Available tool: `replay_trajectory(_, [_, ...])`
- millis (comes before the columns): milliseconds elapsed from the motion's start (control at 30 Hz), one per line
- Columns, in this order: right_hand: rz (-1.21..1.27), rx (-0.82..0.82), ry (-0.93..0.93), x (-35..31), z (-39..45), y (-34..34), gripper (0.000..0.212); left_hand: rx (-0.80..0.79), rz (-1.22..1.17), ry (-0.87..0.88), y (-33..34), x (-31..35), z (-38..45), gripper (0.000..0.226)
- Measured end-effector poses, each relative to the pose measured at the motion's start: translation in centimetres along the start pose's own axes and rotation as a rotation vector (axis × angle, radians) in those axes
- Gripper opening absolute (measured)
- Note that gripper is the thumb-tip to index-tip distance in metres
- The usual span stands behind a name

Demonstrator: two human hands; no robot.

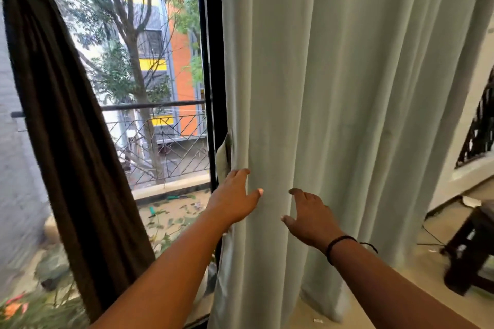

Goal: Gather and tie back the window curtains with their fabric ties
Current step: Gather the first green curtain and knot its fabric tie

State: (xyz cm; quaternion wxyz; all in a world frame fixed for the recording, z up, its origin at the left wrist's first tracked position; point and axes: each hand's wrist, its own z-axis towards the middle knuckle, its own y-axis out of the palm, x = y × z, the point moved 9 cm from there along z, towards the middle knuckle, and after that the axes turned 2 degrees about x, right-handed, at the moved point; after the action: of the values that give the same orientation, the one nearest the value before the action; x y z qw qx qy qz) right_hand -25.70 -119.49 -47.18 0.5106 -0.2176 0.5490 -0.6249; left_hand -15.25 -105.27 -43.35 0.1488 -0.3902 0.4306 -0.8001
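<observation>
A pale green curtain hangs in loose folds over the right half of the window. My left hand is at its left edge, fingers spread and reaching behind the fabric, thumb on the front. My right hand hovers just right of it, fingers relaxed and open, close to the cloth. A small flap of pale fabric sticks out by the curtain's left edge, against the black window frame; whether it is a tie I cannot tell. A dark brown curtain hangs gathered at the left.
Through the glass are a balcony railing, trees and a coloured building. A dark wooden stool stands on the floor at the right, with a cable near it. A white wall and a dark lattice lie beyond the curtain's right side.
</observation>
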Motion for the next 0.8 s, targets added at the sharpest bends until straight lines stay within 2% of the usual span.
replay_trajectory(267, [0.096, 0.161, -0.052, -1.4, 10.3, -4.3, 0.067, 0.246, 0.032, 0.127, -7.0, 3.4, 9.8, 0.06])
replay_trajectory(567, [0.095, 0.559, -0.235, -4.8, 21.6, -17.1, 0.062, 0.578, 0.143, 0.294, -17.5, 12.3, 18.4, 0.058])
replay_trajectory(800, [0.147, 0.818, -0.387, -6.2, 30.4, -29.8, 0.058, 0.835, 0.342, 0.298, -26.5, 19.4, 24.8, 0.058])
